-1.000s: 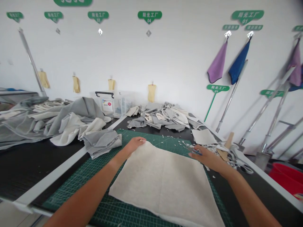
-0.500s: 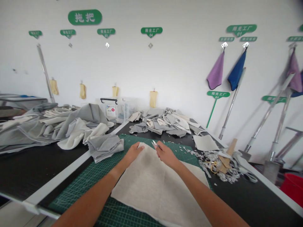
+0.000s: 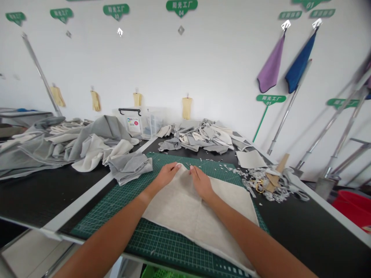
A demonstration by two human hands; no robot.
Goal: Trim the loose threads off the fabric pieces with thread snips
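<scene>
Your beige cloth (image 3: 185, 216) lies on the green cutting mat (image 3: 165, 247). Your left grip (image 3: 166, 175) rests open and flat on it; your right grip (image 3: 202, 184) appears to pinch small snips (image 3: 188, 165), mostly hidden. Risk: a slip of those tips could nick the cloth or that left grip. Scraps (image 3: 261, 185) lie beyond on the desk (image 3: 295, 227).

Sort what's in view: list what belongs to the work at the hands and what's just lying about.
In use: left hand, right hand, beige fabric sheet, green cutting mat, small snips.

Lying about: gold-handled scissors, heap of grey and cream offcuts, folded grey cloth, clear plastic box.
</scene>
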